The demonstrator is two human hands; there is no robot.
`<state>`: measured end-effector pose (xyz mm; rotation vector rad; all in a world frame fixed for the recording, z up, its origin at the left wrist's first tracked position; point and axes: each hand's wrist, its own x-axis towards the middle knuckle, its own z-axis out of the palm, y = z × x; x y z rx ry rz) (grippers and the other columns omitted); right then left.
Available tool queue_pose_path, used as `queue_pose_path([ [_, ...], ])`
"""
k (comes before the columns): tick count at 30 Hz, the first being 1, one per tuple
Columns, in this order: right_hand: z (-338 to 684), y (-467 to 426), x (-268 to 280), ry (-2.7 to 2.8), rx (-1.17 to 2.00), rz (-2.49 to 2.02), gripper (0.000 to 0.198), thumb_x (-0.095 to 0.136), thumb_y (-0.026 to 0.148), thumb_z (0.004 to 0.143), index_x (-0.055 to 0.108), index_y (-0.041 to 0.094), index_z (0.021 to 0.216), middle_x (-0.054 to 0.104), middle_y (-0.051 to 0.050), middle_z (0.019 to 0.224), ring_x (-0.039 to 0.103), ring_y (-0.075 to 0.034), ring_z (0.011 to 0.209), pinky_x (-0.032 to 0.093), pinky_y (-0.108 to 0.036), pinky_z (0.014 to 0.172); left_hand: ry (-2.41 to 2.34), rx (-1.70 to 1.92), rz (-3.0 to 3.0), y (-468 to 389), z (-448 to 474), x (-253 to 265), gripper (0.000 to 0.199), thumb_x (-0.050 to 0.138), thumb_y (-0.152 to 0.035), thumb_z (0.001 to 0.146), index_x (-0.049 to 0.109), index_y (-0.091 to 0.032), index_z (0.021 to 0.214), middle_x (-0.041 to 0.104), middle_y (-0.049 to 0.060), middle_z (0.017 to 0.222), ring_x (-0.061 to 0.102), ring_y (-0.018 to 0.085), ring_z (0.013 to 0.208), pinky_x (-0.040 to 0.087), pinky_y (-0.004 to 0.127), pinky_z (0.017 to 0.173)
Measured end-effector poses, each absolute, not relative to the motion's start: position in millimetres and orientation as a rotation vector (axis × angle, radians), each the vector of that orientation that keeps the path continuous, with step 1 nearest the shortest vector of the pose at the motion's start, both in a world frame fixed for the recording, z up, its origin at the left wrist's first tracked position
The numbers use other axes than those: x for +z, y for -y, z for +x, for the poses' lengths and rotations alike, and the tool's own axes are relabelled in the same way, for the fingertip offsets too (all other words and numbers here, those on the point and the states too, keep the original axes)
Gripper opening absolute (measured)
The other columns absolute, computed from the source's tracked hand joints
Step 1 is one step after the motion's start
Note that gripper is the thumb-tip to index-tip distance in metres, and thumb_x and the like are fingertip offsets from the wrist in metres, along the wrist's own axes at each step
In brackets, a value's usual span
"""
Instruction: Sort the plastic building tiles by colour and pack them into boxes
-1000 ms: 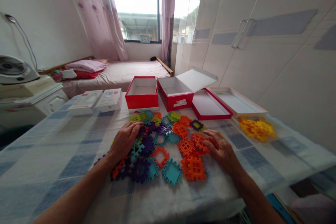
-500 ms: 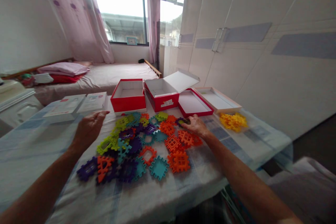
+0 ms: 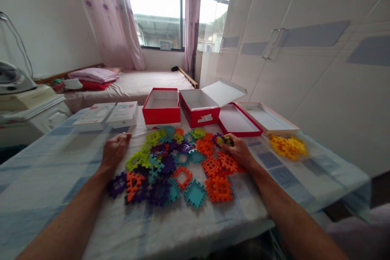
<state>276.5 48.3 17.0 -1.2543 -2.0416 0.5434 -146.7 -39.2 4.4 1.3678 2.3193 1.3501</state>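
Observation:
My right hand [image 3: 240,151] is at the far right of a pile of plastic interlocking building tiles. Its thumb and fingers close on a purple and yellow-green tile [image 3: 219,139]; whether this is one tile or two joined cannot be told. My left hand [image 3: 115,148] rests in a loose fist on the cloth, left of the pile, and no tile shows in it. Nearest to it are lime-green tiles [image 3: 134,160]. The pile also has orange tiles [image 3: 219,188], teal tiles [image 3: 195,193] and purple tiles [image 3: 117,185], toothed along their edges, some with window-like openings.
Behind the pile stand an open red box [image 3: 161,115], another red box [image 3: 198,117] with its lid raised, a red-rimmed tray [image 3: 240,120] and a pale tray [image 3: 269,118]. Yellow pieces [image 3: 289,147] lie at right. White boxes [image 3: 123,114] sit at left on the checked tablecloth [image 3: 170,235].
The view has swung a little to the left. My right hand shows more of the purple and green tile between its fingers. My left hand has lowered and curled beside the pile.

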Motion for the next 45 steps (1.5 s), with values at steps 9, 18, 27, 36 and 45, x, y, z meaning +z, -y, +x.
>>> queue_pose_path([
  [9, 263.2, -36.2, 22.9, 2.148, 0.697, -1.082, 0.030, 0.044, 0.043, 0.088, 0.062, 0.018, 0.085, 0.062, 0.001, 0.074, 0.055, -0.014, 0.069, 0.039, -0.024, 0.064, -2.355, 1.228, 1.505, 34.5, -147.3, 2.7, 0.046, 0.031, -0.041, 0.085, 0.068, -0.014, 0.092, 0.069, 0.012, 0.104, 0.063, 0.023, 0.098, 0.046, 0.032, 0.088],
  [18, 261.9, -36.1, 21.2, 2.044, 0.627, -1.174, 0.026, 0.047, 0.038, 0.087, 0.062, 0.019, 0.096, 0.066, -0.001, 0.081, 0.060, -0.015, 0.072, 0.042, -0.025, 0.065, -2.374, 1.123, 1.559, 32.4, -148.7, 2.9, 0.048, 0.028, -0.040, 0.085, 0.068, -0.014, 0.094, 0.068, 0.013, 0.106, 0.062, 0.025, 0.100, 0.045, 0.033, 0.087],
  [27, 256.4, -36.5, 23.2, 1.884, 0.787, -1.152, 0.035, 0.050, 0.038, 0.085, 0.057, 0.017, 0.112, 0.067, -0.005, 0.091, 0.062, -0.016, 0.072, 0.049, -0.027, 0.065, -2.405, 1.051, 1.592, 31.6, -148.4, 2.6, 0.047, 0.028, -0.041, 0.086, 0.068, -0.016, 0.093, 0.066, 0.012, 0.110, 0.061, 0.025, 0.101, 0.044, 0.033, 0.087],
  [36, 281.7, -4.8, 62.4, 2.540, 0.725, -1.050, 0.065, 0.060, 0.047, 0.077, 0.043, 0.027, 0.136, 0.044, -0.008, 0.140, 0.045, -0.025, 0.124, 0.040, -0.039, 0.100, -2.395, 1.013, 1.621, 32.7, -147.9, 4.7, 0.045, 0.029, -0.038, 0.086, 0.068, -0.016, 0.092, 0.067, 0.011, 0.109, 0.062, 0.023, 0.098, 0.046, 0.031, 0.084],
  [45, 298.8, 9.7, 38.3, 2.556, 0.602, -1.215, 0.062, 0.059, 0.038, 0.076, 0.045, 0.023, 0.135, 0.046, -0.010, 0.136, 0.045, -0.025, 0.123, 0.035, -0.039, 0.104, -2.397, 0.969, 1.643, 31.2, -150.1, 2.9, 0.043, 0.034, -0.038, 0.084, 0.069, -0.015, 0.093, 0.066, 0.011, 0.109, 0.062, 0.025, 0.097, 0.046, 0.032, 0.083],
])
